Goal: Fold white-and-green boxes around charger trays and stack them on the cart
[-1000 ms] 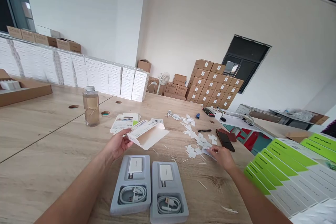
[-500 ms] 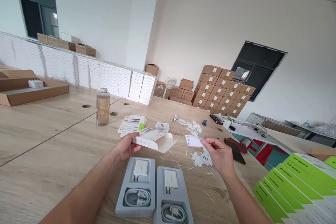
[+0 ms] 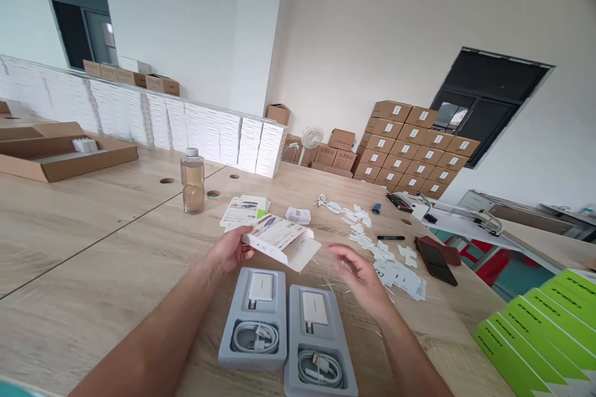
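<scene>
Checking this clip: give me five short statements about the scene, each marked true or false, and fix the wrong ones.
1. The left hand holds an open white box. True.
2. Two grey trays each hold a charger and a coiled cable. True.
3. The right hand grips a charger. False: the right hand shows nothing in its grasp.
4. The bottle stands right of the trays. False: the bottle is farther back, to the left.
5. A black pen lies on the table. True.

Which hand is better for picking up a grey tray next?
Probably the right hand: it looks empty and is near one tray, while the left hand holds the open white box.
</scene>
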Motion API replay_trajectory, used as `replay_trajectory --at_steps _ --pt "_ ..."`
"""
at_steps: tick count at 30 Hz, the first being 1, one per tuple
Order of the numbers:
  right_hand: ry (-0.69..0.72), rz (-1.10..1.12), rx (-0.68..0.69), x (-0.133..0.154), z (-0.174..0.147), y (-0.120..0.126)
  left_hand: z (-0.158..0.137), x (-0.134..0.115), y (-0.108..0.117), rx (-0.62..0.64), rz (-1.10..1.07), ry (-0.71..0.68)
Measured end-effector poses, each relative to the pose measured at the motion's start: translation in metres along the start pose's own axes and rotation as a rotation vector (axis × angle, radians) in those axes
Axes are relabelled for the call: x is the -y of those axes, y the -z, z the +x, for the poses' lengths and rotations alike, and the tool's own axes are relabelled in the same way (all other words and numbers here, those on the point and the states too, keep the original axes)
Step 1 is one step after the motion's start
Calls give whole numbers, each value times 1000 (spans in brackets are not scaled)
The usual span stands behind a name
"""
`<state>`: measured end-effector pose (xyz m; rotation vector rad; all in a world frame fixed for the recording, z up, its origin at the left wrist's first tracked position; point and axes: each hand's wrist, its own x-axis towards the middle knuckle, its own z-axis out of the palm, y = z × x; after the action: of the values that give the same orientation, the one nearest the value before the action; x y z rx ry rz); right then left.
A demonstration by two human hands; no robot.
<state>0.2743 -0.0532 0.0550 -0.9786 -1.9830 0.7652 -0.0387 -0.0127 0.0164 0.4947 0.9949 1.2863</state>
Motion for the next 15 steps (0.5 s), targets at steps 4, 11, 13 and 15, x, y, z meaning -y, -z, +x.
replay_trajectory --at_steps 4,11,13,15 --pt "-170 -109 458 -12 -21 5 2 -4 6 15 -59 -27" --pt "-143 -336 626 -11 -37 -6 -2 -8 4 38 -130 -52" --pt "-118 -334 584 -10 -37 -6 -3 -9 2 38 -125 -63" --pt "-101 -294 511 -7 -34 3 -5 -10 -2 43 -105 -76"
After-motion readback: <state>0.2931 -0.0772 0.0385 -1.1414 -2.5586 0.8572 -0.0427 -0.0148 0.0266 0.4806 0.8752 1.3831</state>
